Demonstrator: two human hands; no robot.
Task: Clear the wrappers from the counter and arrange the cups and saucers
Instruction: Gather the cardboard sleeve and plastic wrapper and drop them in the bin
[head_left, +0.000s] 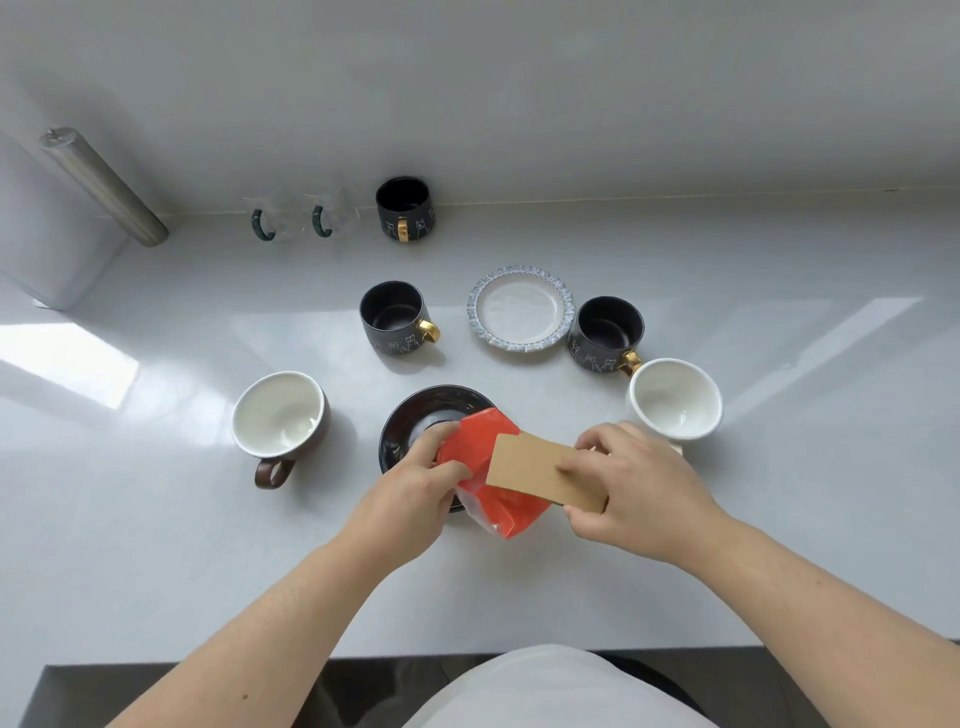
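My left hand (415, 493) grips a red plastic wrapper (498, 493) just above a black saucer (410, 415). My right hand (634, 488) pinches a brown paper wrapper (535, 467) that overlaps the red one. A brown cup with a white inside (278, 415) stands left of the saucer, and a white cup (675, 397) sits right, behind my right hand. Two black cups with gold handles (397, 319) (608, 332) flank a white saucer with a blue-grey rim (521, 307). A third black cup (405, 208) stands at the back wall.
Two clear glass cups with dark green handles (267, 218) (330, 215) stand by the back wall. A steel cylinder (104, 187) and a white appliance (47, 244) occupy the far left. The white counter's front edge (208, 657) runs near my body.
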